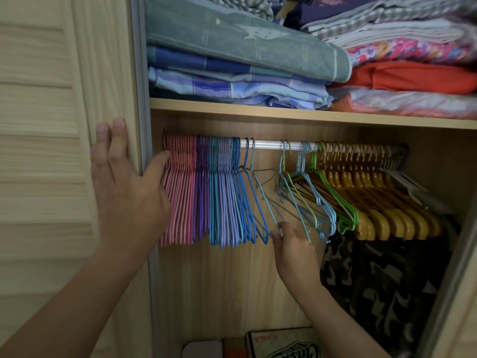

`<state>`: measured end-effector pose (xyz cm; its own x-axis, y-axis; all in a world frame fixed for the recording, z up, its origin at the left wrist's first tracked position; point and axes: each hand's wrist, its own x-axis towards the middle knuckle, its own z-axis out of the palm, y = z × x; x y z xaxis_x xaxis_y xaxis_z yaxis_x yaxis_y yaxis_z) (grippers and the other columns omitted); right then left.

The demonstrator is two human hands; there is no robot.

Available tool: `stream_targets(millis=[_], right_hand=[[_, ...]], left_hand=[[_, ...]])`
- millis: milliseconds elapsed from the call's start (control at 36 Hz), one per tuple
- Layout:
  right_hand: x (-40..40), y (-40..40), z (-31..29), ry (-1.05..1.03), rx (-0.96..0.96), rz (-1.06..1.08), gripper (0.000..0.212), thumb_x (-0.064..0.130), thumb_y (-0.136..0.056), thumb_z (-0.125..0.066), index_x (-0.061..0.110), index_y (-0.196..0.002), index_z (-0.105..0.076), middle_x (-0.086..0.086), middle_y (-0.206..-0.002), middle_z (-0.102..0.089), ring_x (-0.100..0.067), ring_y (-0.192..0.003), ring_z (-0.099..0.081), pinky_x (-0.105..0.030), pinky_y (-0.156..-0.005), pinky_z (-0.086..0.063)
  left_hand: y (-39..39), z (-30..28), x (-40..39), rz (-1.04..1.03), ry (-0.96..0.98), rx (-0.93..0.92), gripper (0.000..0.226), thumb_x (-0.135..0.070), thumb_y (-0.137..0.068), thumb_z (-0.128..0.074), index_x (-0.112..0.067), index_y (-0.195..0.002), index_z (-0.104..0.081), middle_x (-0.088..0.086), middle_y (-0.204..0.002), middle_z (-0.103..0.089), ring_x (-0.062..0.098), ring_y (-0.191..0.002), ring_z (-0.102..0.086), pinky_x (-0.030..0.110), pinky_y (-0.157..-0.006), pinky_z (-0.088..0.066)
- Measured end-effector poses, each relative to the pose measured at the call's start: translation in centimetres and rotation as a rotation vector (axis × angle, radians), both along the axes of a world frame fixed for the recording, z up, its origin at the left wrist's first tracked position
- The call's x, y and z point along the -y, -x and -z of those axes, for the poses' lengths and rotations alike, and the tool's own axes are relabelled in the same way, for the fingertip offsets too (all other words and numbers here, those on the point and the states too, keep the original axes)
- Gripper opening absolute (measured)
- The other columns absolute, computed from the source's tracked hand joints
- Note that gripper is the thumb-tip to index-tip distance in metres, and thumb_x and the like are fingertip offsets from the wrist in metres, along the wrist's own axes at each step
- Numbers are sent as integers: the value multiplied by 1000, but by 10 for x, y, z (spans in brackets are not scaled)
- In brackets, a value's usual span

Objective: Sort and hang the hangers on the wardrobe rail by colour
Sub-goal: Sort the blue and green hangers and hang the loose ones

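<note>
The step in hand looks like moving a loose light-blue hanger [271, 202] out of the mixed tangle at the middle of the rail [268, 145] toward the blue group at its nine o'clock; doing it well likely means lifting the hook clear of the rail before sliding it, so neighbouring wire hangers do not snag. The right hand [293, 250] has its fingers curled, pinching the hanger's lower corner. The left hand [129, 192] is spread flat, fingers straight against the wardrobe door [38, 125], thumb touching the pink hangers [180, 192] at the rail's nine o'clock end.
</note>
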<state>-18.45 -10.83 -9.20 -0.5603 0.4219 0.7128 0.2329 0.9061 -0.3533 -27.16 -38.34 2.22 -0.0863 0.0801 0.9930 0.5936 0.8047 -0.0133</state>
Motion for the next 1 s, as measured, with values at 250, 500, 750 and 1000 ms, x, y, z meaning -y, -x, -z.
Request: stream_targets(millis=[250,500,750,1000], right_hand=[[-24,-32,24,304,-80,240,42,43,-97,-59,11,-124,-49,-8,-115,-47,-36,-83,-61,-35,-59,-36],[-56,-23,21,454,82,300,53,40,-99,-57,6,-138,-45,-17,-130,-56,-43,-109,-60,-42,-75,-44],[-52,-20,27,314,112,204,27,29,-107,-43,12,-87,-51,-2,-71,-57,-31,-70,-58,-37,-61,-46],[-35,-14,17,295,-21,24,22,28,-106,-38,22,-90,-53,3,-82,-68,-23,-71,-68,-46,-66,-57]], left_hand=[[1,0,0,-1,-4,8,42,-1,-92,-47,-9,-125,-70,37,-159,-24,56,-149,-19,62,-122,-20],[2,3,0,-4,0,5,38,1,-91,-51,-7,-123,-69,36,-159,-23,56,-149,-18,63,-122,-19],[2,3,-1,-7,-12,-3,35,-2,-94,-49,-8,-120,-71,35,-160,-24,56,-149,-19,62,-122,-20],[2,3,-1,-8,-15,-4,34,-2,-95,-47,-7,-116,-72,36,-159,-24,56,-149,-19,61,-122,-20]])
